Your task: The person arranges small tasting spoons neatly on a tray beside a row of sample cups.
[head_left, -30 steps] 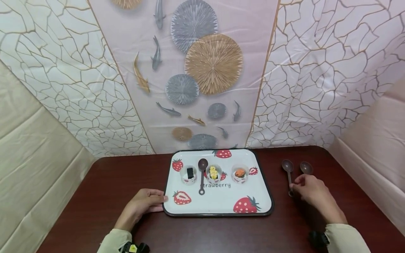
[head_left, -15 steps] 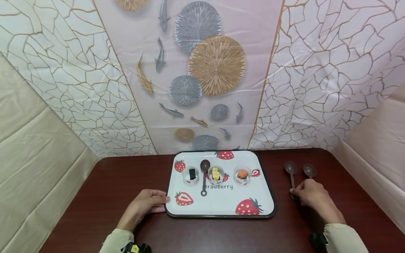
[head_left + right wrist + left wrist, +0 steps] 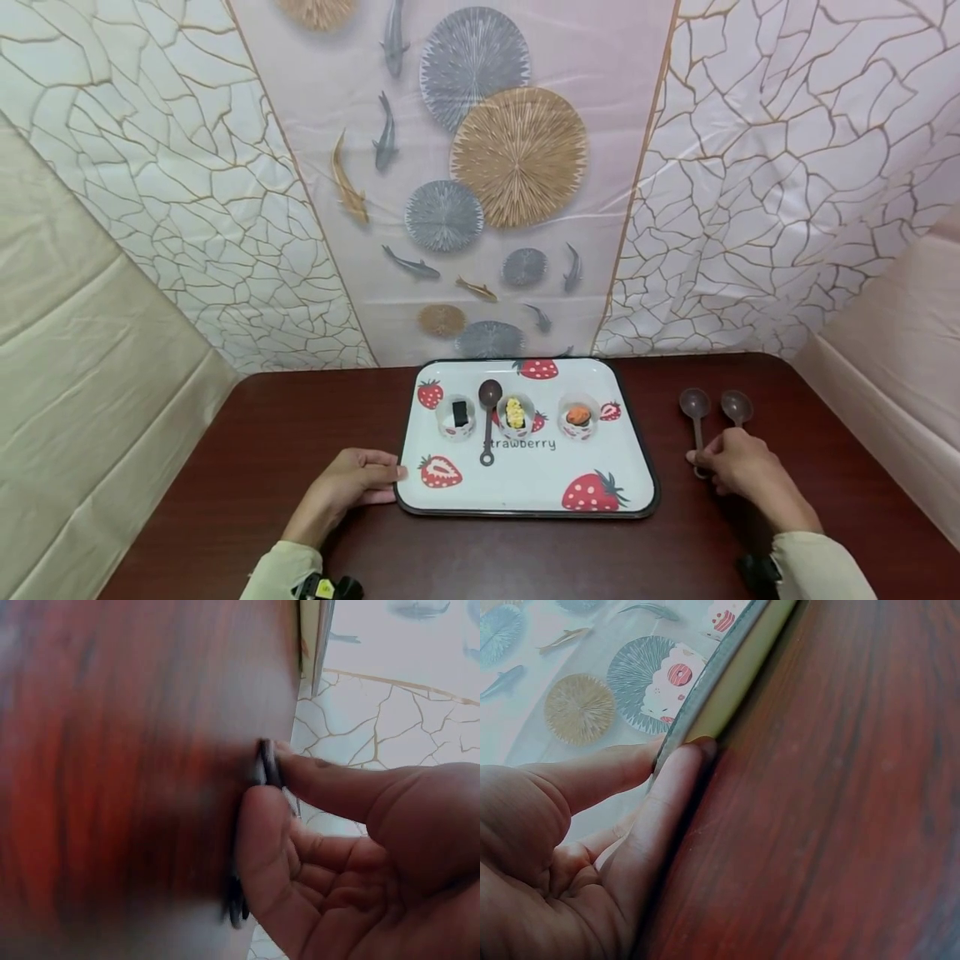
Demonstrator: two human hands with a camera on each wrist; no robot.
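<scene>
A white strawberry-print tray (image 3: 525, 475) with a dark rim lies on the table. My left hand (image 3: 343, 485) holds its near left edge, thumb on the rim; in the left wrist view a finger (image 3: 667, 791) presses the tray's outer side. At the right, two brown spoons lie side by side, bowls pointing away. My right hand (image 3: 741, 468) pinches the handle of the left spoon (image 3: 694, 405). The right wrist view shows the dark handle end (image 3: 271, 763) between thumb and finger. The right spoon (image 3: 737, 406) has its handle mostly hidden behind this hand.
On the tray, a third brown spoon (image 3: 488, 421) lies between two small cups. Three cups hold sushi-like pieces: one black (image 3: 460, 414), one yellow-topped (image 3: 514, 412), one orange-topped (image 3: 578, 415). A patterned cloth (image 3: 517, 158) hangs behind the dark wooden table (image 3: 315, 408).
The head view has shifted slightly. My right hand sits a little nearer to me against the spoons, and more of the right spoon shows. My left hand stays at the tray's edge.
</scene>
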